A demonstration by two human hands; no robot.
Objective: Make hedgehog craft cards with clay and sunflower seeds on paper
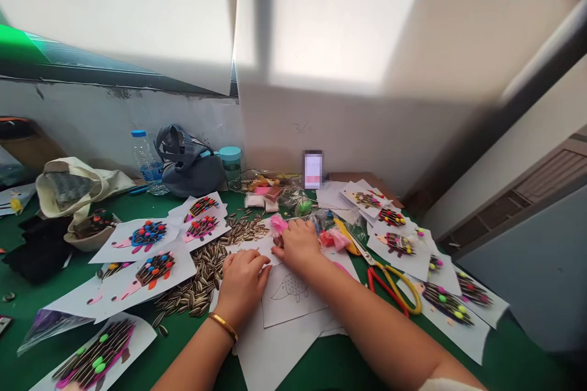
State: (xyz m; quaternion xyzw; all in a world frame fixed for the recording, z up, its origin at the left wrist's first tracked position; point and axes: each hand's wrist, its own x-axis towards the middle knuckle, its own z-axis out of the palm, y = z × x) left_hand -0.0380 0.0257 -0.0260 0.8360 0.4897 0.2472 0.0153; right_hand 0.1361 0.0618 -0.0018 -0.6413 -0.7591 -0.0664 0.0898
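My left hand (244, 284), with a gold bracelet (224, 326) at the wrist, lies palm down on white paper, fingers slightly bent and thumb apart. Beyond it my right hand (301, 248) has its fingers curled down beside a pink clay packet (277, 224); what is under the fingertips is mostly hidden. Below both hands lies a sheet with an outline drawing of a hedgehog (292, 288). Sunflower seeds (202, 281) are heaped left of my left hand. Red and pink clay packets (334, 239) sit right of my right hand.
Yellow-handled scissors (389, 281) and a red-handled tool (387, 293) lie at right. Finished hedgehog pictures (156, 266) spread left, more hedgehog pictures (406, 244) right. Behind stand a water bottle (149, 165), dark bag (190, 165), teal-lidded jar (230, 168) and phone (313, 170) against the wall.
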